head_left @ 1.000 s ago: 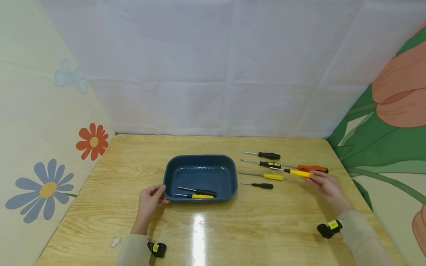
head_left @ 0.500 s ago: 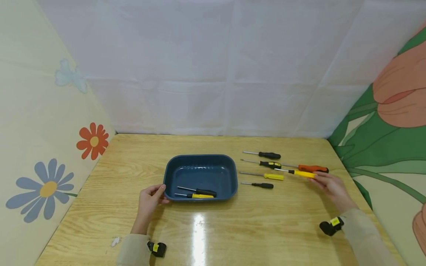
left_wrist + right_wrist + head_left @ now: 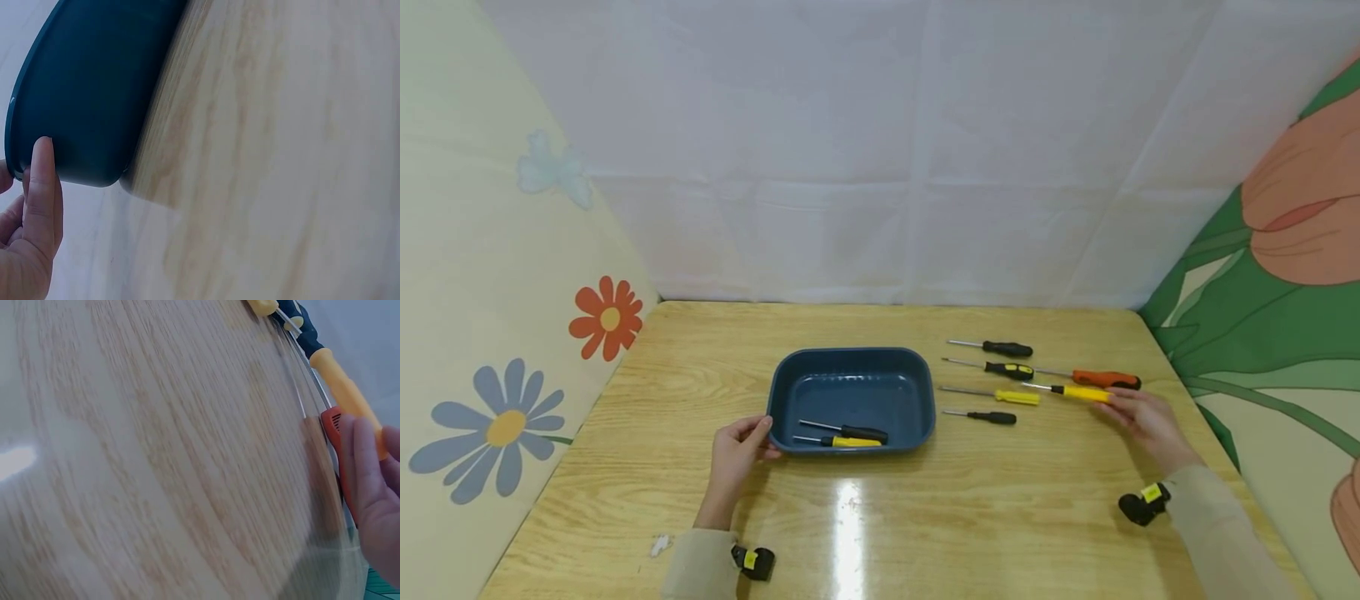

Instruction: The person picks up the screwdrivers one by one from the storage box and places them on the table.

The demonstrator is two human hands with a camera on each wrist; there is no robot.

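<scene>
In the head view my left hand [image 3: 737, 454] pinches the near left corner of a dark blue plastic tray [image 3: 850, 359], thumb at the rim. The left wrist view shows its fingers [image 3: 42, 200] against the tray's outer wall [image 3: 87, 125]. Inside the tray lie a black-handled screwdriver [image 3: 865, 434] and a yellow-handled one [image 3: 856, 443]. My right hand [image 3: 1146, 425] grips a yellow screwdriver [image 3: 1085, 393] by its handle end, shaft pointing left. Right behind it lies an orange-and-black screwdriver [image 3: 1101, 380], partly covered by the hand in the right wrist view.
Right of the tray, several screwdrivers lie in rows: a black one [image 3: 1007, 349], a black-and-yellow one [image 3: 1009, 371], a yellow one [image 3: 1017, 398] and a small black one [image 3: 992, 417]. A white scrap [image 3: 660, 545] lies on the wooden table [image 3: 985, 517]. Cloth walls surround its back and sides.
My right hand has shifted slightly right with the yellow screwdriver, then stayed almost in place over the last half second. My left hand and the tray have not moved.
</scene>
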